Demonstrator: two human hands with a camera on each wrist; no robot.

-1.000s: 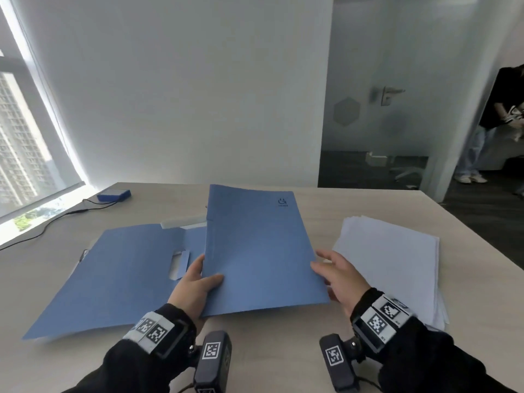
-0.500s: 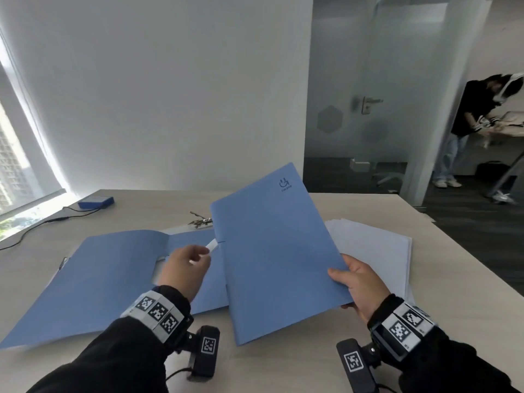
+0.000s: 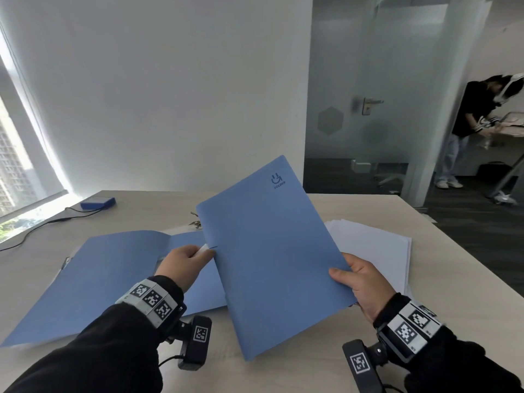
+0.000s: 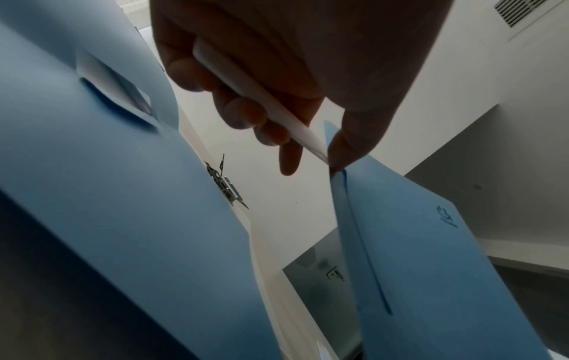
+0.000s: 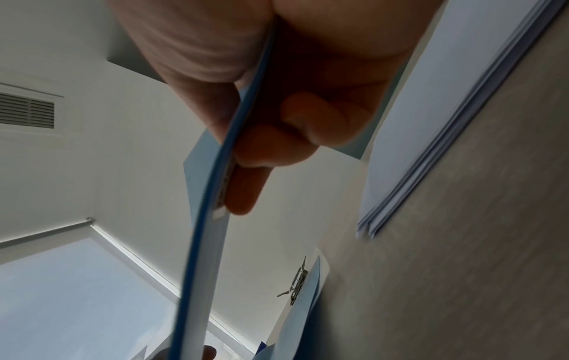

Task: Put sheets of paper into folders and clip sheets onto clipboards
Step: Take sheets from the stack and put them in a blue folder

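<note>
A closed blue folder (image 3: 272,256) hangs tilted above the table. My right hand (image 3: 360,282) pinches its right edge, thumb on top and fingers underneath (image 5: 246,190). My left hand (image 3: 184,262) curls round a slim white strip (image 3: 204,248), whose tip meets the folder's left spine edge (image 4: 338,185). In the left wrist view the white strip (image 4: 246,85) runs across the curled fingers. An open blue folder (image 3: 107,273) lies flat at the left, and a stack of white sheets (image 3: 374,245) at the right.
A metal clipboard clip (image 3: 195,219) peeks out behind the open folder. A small blue box (image 3: 97,202) and a black cable (image 3: 42,225) lie at the far left by the window. Another person (image 3: 467,123) stands beyond the glass partition. The table's right edge (image 3: 453,251) is near.
The closed folder came up off the table and tilted, held by my right hand. My left hand left the folder's lower edge and now holds the white strip at its spine.
</note>
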